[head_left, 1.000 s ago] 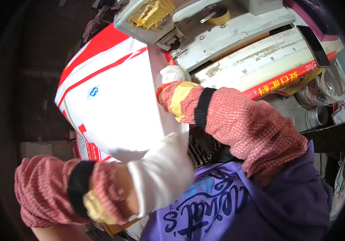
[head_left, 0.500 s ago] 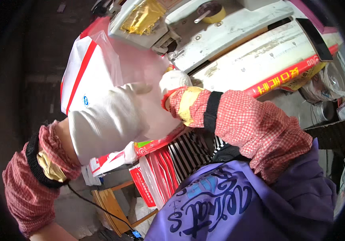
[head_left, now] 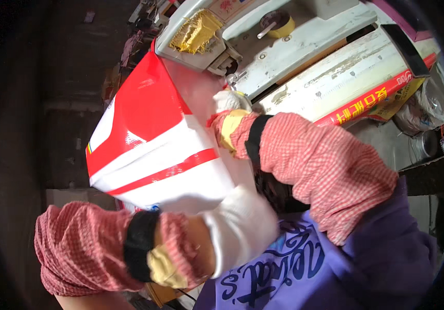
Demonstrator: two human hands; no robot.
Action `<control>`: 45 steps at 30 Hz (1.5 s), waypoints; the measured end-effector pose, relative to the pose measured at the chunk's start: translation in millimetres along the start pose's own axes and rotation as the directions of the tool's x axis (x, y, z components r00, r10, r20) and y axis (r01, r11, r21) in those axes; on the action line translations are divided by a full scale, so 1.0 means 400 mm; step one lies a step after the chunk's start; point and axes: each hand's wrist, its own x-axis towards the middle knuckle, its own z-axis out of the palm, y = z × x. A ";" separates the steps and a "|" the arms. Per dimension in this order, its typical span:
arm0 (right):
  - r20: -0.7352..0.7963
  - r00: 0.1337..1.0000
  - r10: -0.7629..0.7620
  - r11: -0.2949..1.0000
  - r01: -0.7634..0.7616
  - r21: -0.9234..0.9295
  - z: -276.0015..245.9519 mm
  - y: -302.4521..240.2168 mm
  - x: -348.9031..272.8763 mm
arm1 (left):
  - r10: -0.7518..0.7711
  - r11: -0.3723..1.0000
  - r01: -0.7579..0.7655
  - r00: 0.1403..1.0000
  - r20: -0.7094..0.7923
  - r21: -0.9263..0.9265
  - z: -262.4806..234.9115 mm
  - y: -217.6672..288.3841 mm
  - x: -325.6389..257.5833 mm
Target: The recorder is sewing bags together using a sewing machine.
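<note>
Desk (head_left: 330, 80), pale and worn, slants across the upper right, with an off-white machine (head_left: 309, 39) standing along its far side. Next to the machine's left end hangs a red-and-white sack (head_left: 165, 137), left of centre, its glossy panels creased and its paler side turned toward the desk. Purple clothing (head_left: 361, 258) with dark lettering fills the lower right. Red-checked sleeves (head_left: 325, 170) with black bands cover both forearms. A red strip (head_left: 359, 111) edges the near side of the desk. The left hand (head_left: 242, 227), white-gloved and blurred, is at the sack's lower right corner; its fingers are hidden, so its grip cannot be told. The right hand (head_left: 230, 103), also gloved, is at the sack's upper right side, just below the machine's end; whether it is closed cannot be told. Farther off are a black slab (head_left: 403, 49) and a yellow roll (head_left: 279, 27).
</note>
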 end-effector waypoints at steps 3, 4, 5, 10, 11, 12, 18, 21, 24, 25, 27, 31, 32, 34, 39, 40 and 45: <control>0.117 0.993 -0.015 1.000 0.015 -0.005 0.028 -0.009 0.005 | -0.188 0.973 0.177 0.980 -0.066 -0.146 -0.137 -0.120 -0.056; 0.161 0.986 -0.041 0.999 0.039 0.010 0.032 -0.043 0.011 | -0.155 0.875 0.233 0.965 0.211 -0.425 -0.169 -0.139 -0.085; 0.206 0.978 -0.025 1.000 0.024 0.010 0.050 -0.011 0.033 | -0.250 0.898 0.270 0.963 0.100 -0.347 -0.141 -0.124 -0.100; 0.375 0.927 -0.010 1.000 0.006 0.012 0.095 -0.002 0.043 | -0.462 0.684 0.330 0.886 -0.036 -0.651 -0.045 -0.084 -0.003; 0.253 0.964 0.085 0.911 0.028 -0.413 0.105 0.008 0.018 | -0.396 0.828 0.207 0.874 -0.283 -0.521 -0.045 -0.087 -0.003; 0.100 0.988 0.116 0.651 0.001 -0.759 0.118 0.024 -0.016 | -0.393 0.827 0.201 0.874 -0.285 -0.526 -0.048 -0.102 0.000; -0.115 0.939 -0.324 -0.928 -0.339 -0.155 0.216 0.070 -0.078 | -0.269 0.847 0.090 0.922 -0.278 -0.523 -0.058 -0.145 0.005; -0.062 0.977 -0.202 -0.678 -0.185 -0.711 0.171 0.121 -0.064 | -0.309 0.836 0.136 0.917 -0.253 -0.531 -0.011 -0.205 -0.005; 0.064 0.994 -0.084 -0.175 0.048 -0.983 0.048 0.056 -0.008 | -0.293 0.855 0.082 0.892 -0.345 -0.512 0.017 -0.253 -0.039; 0.114 0.988 -0.104 0.038 0.119 -0.992 0.048 0.080 -0.091 | -0.323 0.874 0.126 0.871 -0.369 -0.469 0.034 -0.270 -0.079; 0.242 0.967 -0.074 0.415 0.251 -0.875 -0.026 0.028 -0.070 | -0.489 0.855 0.353 0.792 -0.365 -0.381 -0.010 -0.349 -0.114; 0.386 0.896 -0.221 0.916 0.327 -0.234 -0.122 0.089 -0.199 | -0.424 0.901 0.317 0.788 -0.446 -0.297 0.046 -0.410 -0.224; 0.401 0.886 -0.233 0.961 0.274 -0.047 -0.169 0.120 -0.207 | -0.314 0.904 0.127 0.844 -0.434 -0.408 0.028 -0.369 -0.221; 0.376 0.890 -0.257 0.964 0.265 0.033 -0.163 0.117 -0.203 | -0.181 0.979 0.108 0.850 -0.495 -0.172 -0.024 -0.213 -0.178; -0.034 0.996 -0.084 0.996 0.083 -0.035 -0.172 0.118 -0.213 | -0.301 0.883 -0.073 0.669 -0.680 -0.463 0.050 -0.140 -0.047; -0.039 0.996 -0.077 0.996 0.074 -0.058 -0.179 0.137 -0.200 | -0.378 0.865 0.004 0.664 -0.645 -0.502 0.057 -0.130 -0.008; 0.338 0.933 -0.124 0.947 0.010 0.320 -0.188 0.202 -0.071 | -0.566 0.766 0.213 0.672 -0.478 -0.607 0.152 -0.275 0.079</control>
